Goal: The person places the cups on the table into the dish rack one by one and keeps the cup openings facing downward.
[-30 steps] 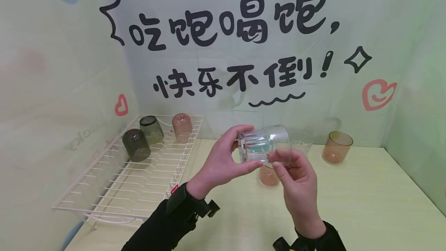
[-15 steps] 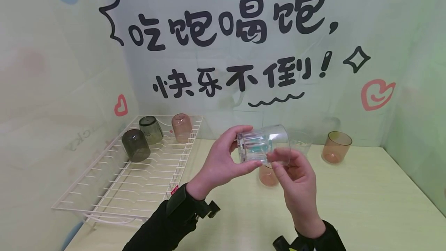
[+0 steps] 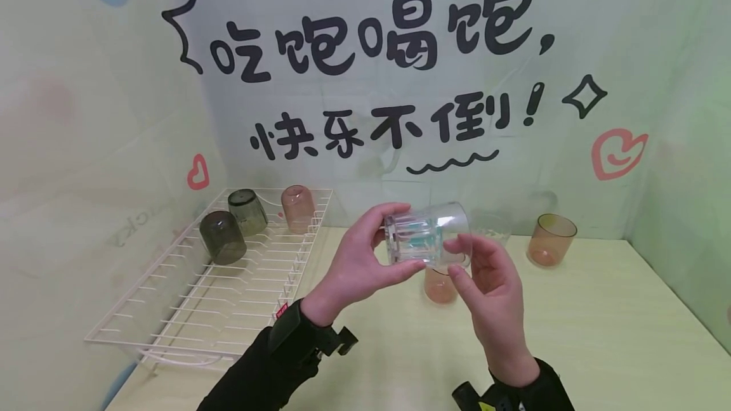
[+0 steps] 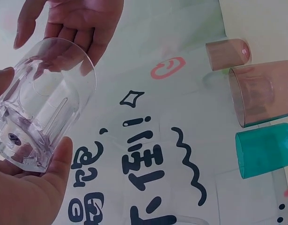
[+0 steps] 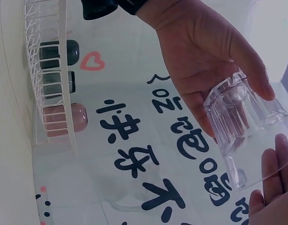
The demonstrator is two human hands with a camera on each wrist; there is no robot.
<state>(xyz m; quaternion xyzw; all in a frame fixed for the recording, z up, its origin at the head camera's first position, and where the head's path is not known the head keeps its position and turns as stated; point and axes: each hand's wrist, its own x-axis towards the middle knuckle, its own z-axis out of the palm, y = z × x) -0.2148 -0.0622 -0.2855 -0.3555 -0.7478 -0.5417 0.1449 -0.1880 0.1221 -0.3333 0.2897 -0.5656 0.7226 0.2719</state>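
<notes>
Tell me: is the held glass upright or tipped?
Tipped: the left hand grips the glass sideways, its mouth towards the right hand.

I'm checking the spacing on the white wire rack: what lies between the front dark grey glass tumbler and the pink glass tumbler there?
A second smoky grey glass tumbler sits between them; both the head and right wrist views show it.

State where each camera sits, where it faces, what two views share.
Head: worn on the head, facing forward and down; shows left hand, right hand, sleeves, clear glass.
Left wrist: worn there, facing the clear glass and cups; both hands show.
Right wrist: worn there, facing the clear glass and rack; both hands show.
Both wrist views share the clear glass and lettering.
</notes>
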